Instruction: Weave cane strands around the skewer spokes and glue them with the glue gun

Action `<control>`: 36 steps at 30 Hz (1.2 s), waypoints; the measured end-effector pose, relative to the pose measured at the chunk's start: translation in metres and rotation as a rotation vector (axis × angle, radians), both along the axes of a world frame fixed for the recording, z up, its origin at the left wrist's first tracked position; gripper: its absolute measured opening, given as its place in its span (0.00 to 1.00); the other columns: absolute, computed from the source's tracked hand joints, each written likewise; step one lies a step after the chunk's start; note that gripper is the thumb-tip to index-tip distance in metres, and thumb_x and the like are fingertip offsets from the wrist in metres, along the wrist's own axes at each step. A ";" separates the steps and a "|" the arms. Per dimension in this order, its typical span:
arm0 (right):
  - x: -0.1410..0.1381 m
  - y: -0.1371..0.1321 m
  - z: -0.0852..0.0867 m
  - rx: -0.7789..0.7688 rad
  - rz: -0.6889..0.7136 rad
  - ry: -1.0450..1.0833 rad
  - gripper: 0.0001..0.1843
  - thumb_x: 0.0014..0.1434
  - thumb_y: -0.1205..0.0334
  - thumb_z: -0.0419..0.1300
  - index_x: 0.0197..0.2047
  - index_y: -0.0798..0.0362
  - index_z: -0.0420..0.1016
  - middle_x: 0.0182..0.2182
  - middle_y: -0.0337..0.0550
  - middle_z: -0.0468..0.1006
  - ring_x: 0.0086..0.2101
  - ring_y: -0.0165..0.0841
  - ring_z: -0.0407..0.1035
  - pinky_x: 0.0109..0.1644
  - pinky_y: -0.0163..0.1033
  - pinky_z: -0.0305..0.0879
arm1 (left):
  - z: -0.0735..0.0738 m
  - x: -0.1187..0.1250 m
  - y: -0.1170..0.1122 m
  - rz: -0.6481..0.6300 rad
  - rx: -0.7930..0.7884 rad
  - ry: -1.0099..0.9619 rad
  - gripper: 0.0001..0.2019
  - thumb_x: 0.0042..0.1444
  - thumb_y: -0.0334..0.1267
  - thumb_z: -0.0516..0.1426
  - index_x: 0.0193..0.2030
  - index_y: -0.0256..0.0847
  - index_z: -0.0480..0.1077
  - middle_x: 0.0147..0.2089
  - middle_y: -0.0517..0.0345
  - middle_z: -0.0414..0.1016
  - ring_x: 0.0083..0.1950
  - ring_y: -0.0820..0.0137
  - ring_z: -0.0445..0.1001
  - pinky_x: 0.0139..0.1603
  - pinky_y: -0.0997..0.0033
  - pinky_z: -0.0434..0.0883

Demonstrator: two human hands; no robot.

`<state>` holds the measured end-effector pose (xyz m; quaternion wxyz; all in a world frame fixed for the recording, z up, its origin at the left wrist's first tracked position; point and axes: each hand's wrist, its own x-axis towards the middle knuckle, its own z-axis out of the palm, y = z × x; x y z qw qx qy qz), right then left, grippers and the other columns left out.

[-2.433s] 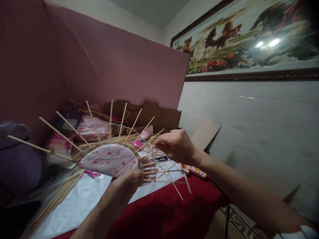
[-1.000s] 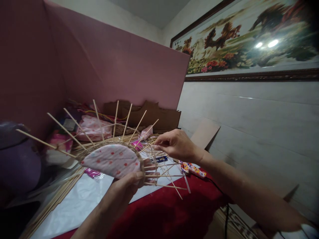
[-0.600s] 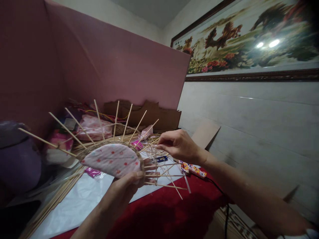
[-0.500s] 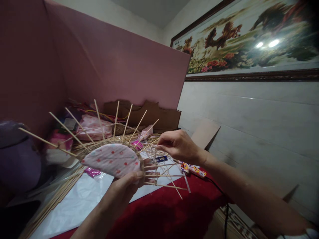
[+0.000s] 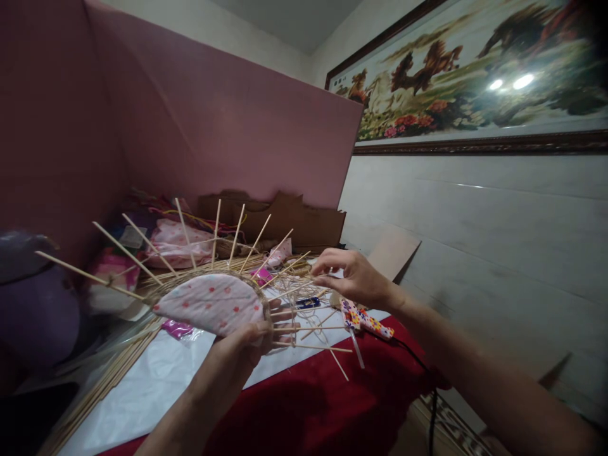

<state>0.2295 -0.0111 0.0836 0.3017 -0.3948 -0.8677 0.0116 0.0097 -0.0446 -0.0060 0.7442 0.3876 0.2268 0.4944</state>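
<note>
My left hand (image 5: 247,339) grips the lower right edge of a half-round basket base, its thumb on the padded white cloth (image 5: 209,305) with red dots and its fingers behind. Brown twine binds the curved rim, and several thin wooden sticks (image 5: 236,237) fan outward from it. A strand of twine (image 5: 293,316) crosses the right-hand sticks and runs up toward my right hand (image 5: 349,273). That hand is raised right of the base, thumb and forefinger pinched together on the thin strand, which is hard to see at the fingertips.
A flower-patterned glue gun (image 5: 363,320) with a black cord lies on the red cloth (image 5: 304,411). Behind are a blue tool (image 5: 308,303), loose twine, bundled sticks, a pink dotted cloth bundle (image 5: 175,244) and torn cardboard (image 5: 313,221). White sheets (image 5: 142,392) lie beneath; a purple bin (image 5: 35,310) stands left.
My right hand has moved a little to the right, away from the sticks, still pinched. The base in my left hand has shifted slightly left and its upper sticks sit lower.
</note>
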 end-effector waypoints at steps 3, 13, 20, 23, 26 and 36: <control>0.019 -0.002 -0.014 0.097 -0.134 0.120 0.08 0.56 0.60 0.58 0.37 0.53 0.75 0.36 0.44 0.75 0.37 0.32 0.68 0.40 0.37 0.61 | 0.000 -0.001 0.001 -0.002 -0.005 -0.020 0.18 0.48 0.32 0.55 0.48 0.34 0.69 0.46 0.44 0.75 0.47 0.55 0.73 0.48 0.55 0.68; 0.113 -0.022 -0.101 -0.383 -0.564 -0.264 0.16 0.54 0.51 0.55 0.40 0.52 0.74 0.40 0.47 0.75 0.40 0.40 0.68 0.40 0.38 0.60 | -0.009 -0.002 0.010 -0.068 0.010 -0.039 0.17 0.49 0.32 0.54 0.48 0.35 0.69 0.48 0.43 0.74 0.49 0.53 0.72 0.48 0.54 0.67; 0.118 -0.018 -0.131 -0.446 -0.560 -0.102 0.15 0.47 0.59 0.60 0.40 0.55 0.70 0.39 0.47 0.73 0.39 0.39 0.67 0.41 0.39 0.60 | -0.013 -0.003 0.015 -0.033 -0.012 -0.031 0.17 0.49 0.32 0.55 0.47 0.35 0.69 0.46 0.43 0.76 0.47 0.52 0.73 0.45 0.54 0.69; 0.117 -0.014 -0.131 -0.334 -0.542 -0.053 0.11 0.45 0.58 0.61 0.32 0.55 0.68 0.36 0.46 0.71 0.37 0.38 0.66 0.39 0.39 0.61 | -0.012 -0.003 0.014 0.006 -0.013 -0.004 0.20 0.48 0.34 0.56 0.50 0.33 0.68 0.49 0.41 0.74 0.48 0.52 0.72 0.48 0.53 0.68; 0.116 -0.014 -0.129 -0.295 -0.442 -0.001 0.09 0.46 0.60 0.60 0.30 0.54 0.65 0.37 0.45 0.70 0.37 0.36 0.65 0.40 0.40 0.61 | -0.014 -0.003 0.016 -0.003 -0.012 -0.014 0.19 0.49 0.34 0.55 0.50 0.33 0.67 0.48 0.41 0.75 0.47 0.53 0.73 0.46 0.55 0.69; 0.134 -0.021 -0.131 -0.549 -0.340 0.476 0.17 0.51 0.50 0.60 0.39 0.53 0.67 0.33 0.41 0.71 0.33 0.34 0.66 0.35 0.36 0.61 | -0.003 -0.003 0.007 -0.028 0.008 0.006 0.18 0.49 0.32 0.53 0.49 0.34 0.67 0.49 0.41 0.74 0.47 0.54 0.73 0.47 0.55 0.68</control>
